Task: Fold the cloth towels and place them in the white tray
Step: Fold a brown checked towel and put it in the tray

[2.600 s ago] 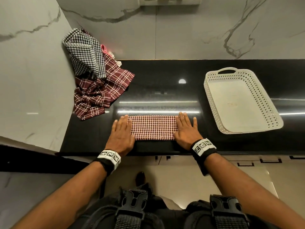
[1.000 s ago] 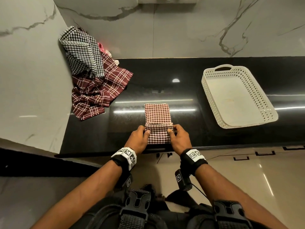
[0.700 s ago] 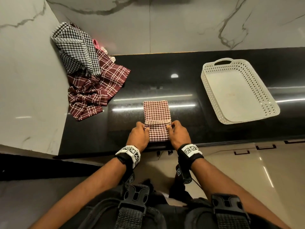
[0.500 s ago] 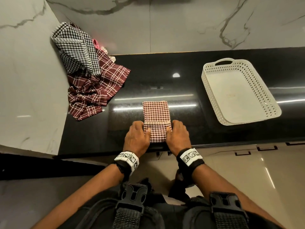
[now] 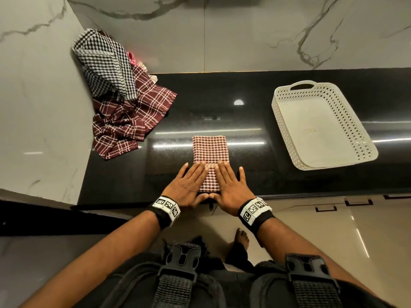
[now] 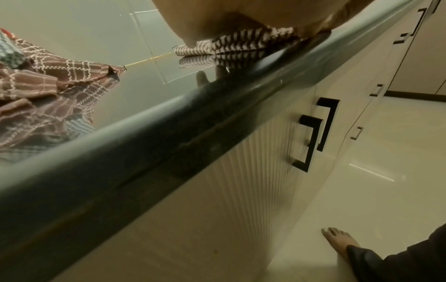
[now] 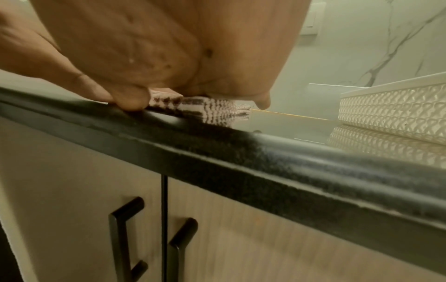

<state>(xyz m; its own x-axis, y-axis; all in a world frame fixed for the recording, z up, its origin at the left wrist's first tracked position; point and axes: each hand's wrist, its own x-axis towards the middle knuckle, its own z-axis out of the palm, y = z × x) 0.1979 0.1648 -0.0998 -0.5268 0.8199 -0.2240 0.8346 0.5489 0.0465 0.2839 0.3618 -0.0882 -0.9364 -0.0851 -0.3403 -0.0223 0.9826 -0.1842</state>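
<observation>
Pressing down with both palms, I flatten the near end of the folded towel (image 5: 210, 152) against the counter (image 5: 244, 174). My left hand (image 5: 189, 187) and right hand (image 5: 231, 187) lie side by side with fingers straight and spread, fingertips almost meeting on the cloth and thumbs nearly touching at the counter's front edge. Neither hand curls around anything; they just rest flat on the fabric.

The towel is a narrow rectangle of nubbly, waffle-like weave in small red and white checks, lying lengthwise away from me close to the front edge. From the left wrist view its layered edge (image 6: 231, 45) shows as a thick ribbed stack under my palm, mirrored in the polished stone. The counter is glossy black speckled stone with a rounded lip.

Off to the right, well apart from the towel, sits the white tray (image 5: 287, 125), a rounded rectangle of plastic with perforated walls and a cut-out handle. At the far left corner, against the marble wall (image 5: 244, 36), lies a rumpled heap: a maroon plaid cloth (image 5: 133, 116) with a black-and-white checked cloth (image 5: 104, 63) draped over it.
</observation>
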